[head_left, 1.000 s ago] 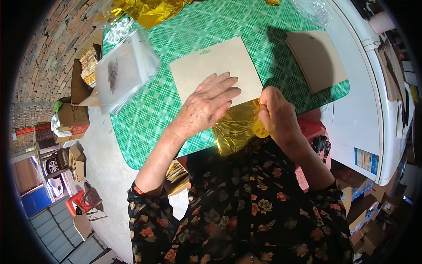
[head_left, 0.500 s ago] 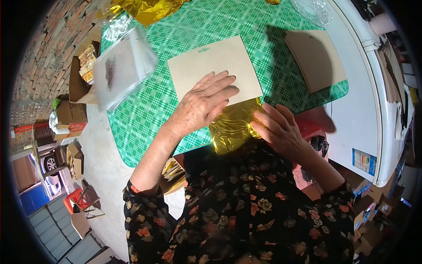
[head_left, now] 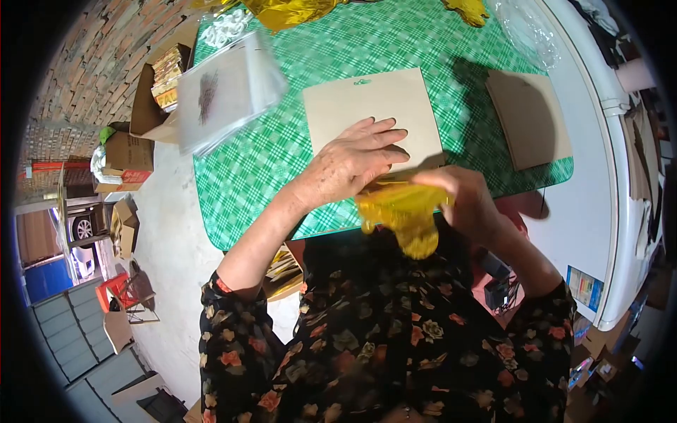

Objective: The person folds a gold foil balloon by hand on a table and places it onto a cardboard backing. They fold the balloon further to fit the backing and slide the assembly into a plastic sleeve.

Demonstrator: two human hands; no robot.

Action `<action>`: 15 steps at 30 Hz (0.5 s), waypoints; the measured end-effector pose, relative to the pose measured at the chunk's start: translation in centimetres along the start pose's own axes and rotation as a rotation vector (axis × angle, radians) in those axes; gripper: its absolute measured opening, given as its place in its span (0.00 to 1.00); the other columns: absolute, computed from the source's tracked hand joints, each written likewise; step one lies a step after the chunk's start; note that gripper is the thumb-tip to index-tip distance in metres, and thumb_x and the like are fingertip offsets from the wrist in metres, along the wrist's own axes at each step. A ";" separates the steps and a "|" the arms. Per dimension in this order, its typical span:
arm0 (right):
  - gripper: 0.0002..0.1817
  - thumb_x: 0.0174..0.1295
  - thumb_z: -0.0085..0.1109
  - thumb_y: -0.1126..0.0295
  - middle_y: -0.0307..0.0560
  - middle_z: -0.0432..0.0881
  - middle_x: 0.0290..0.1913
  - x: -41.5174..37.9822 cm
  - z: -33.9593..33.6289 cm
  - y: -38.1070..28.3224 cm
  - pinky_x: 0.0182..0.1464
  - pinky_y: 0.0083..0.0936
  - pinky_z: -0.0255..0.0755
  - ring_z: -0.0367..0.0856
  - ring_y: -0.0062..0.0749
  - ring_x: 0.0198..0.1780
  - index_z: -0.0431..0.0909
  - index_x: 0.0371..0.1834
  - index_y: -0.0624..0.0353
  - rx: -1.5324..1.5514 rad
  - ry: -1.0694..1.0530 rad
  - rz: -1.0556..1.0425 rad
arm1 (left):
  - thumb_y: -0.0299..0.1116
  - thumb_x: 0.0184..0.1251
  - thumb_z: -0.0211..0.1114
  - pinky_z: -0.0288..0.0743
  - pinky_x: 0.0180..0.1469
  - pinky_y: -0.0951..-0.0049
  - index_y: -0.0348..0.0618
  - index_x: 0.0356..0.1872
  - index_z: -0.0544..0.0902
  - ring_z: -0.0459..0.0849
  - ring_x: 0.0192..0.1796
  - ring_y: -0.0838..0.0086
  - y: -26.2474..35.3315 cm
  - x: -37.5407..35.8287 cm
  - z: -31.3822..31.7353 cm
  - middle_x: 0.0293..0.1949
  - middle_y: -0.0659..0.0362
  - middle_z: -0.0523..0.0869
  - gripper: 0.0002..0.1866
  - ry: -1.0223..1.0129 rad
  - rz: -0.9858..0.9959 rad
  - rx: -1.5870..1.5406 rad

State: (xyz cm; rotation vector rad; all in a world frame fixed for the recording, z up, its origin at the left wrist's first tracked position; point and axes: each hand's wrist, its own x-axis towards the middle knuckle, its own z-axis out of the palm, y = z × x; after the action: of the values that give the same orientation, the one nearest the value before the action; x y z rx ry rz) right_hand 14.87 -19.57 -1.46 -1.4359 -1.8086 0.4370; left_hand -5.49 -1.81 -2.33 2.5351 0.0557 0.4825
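Observation:
A beige card (head_left: 374,99) with a small cut-out near its top edge lies on the green checked tabletop (head_left: 352,46). My left hand (head_left: 349,158) rests flat on the card's lower part, fingers spread. Shiny gold film (head_left: 405,211) hangs crumpled at the card's lower edge, over the table's front edge. My right hand (head_left: 462,197) is at the right end of the film, its fingers closed on it at the card's lower right corner; the thumb side is partly hidden.
A stack of clear plastic sleeves (head_left: 229,92) lies at the left. More beige cards (head_left: 529,120) are at the right. Gold film (head_left: 289,13) and clear plastic (head_left: 525,32) lie at the far side. A white appliance (head_left: 585,190) borders the table's right.
The view has shifted, so the table appears further right and lower. My right hand has turned and closed on the film at the card's edge, and the film is more bunched. My left hand stays on the card.

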 end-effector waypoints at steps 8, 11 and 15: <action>0.14 0.75 0.61 0.65 0.48 0.79 0.23 6.0 -1.3 2.1 0.30 0.30 0.69 0.71 0.21 0.26 0.82 0.41 0.69 0.297 -0.182 0.504 | 0.31 0.80 0.61 0.65 0.77 0.66 0.39 0.77 0.70 0.76 0.72 0.67 -0.4 -0.4 -2.1 0.72 0.53 0.79 0.27 -0.037 -0.611 -0.712; 0.14 0.75 0.61 0.65 0.46 0.81 0.26 6.1 -0.2 4.5 0.33 0.29 0.72 0.74 0.20 0.29 0.82 0.42 0.69 0.360 -0.191 0.482 | 0.37 0.82 0.64 0.71 0.73 0.66 0.33 0.81 0.61 0.77 0.72 0.66 -0.7 0.1 -1.7 0.74 0.54 0.75 0.35 0.174 -0.606 -1.025; 0.14 0.75 0.61 0.65 0.46 0.84 0.29 6.0 0.3 5.8 0.37 0.29 0.75 0.78 0.20 0.32 0.82 0.44 0.70 0.468 -0.192 0.452 | 0.37 0.74 0.73 0.73 0.71 0.67 0.37 0.81 0.63 0.81 0.67 0.68 0.2 -0.2 -1.0 0.68 0.52 0.81 0.41 0.141 -0.436 -0.572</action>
State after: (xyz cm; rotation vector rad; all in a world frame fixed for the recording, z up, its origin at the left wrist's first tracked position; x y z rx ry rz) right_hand 18.12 -12.15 -3.49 -1.4868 -1.3778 1.1782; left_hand -6.08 -1.55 -1.53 1.8556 0.4467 0.4231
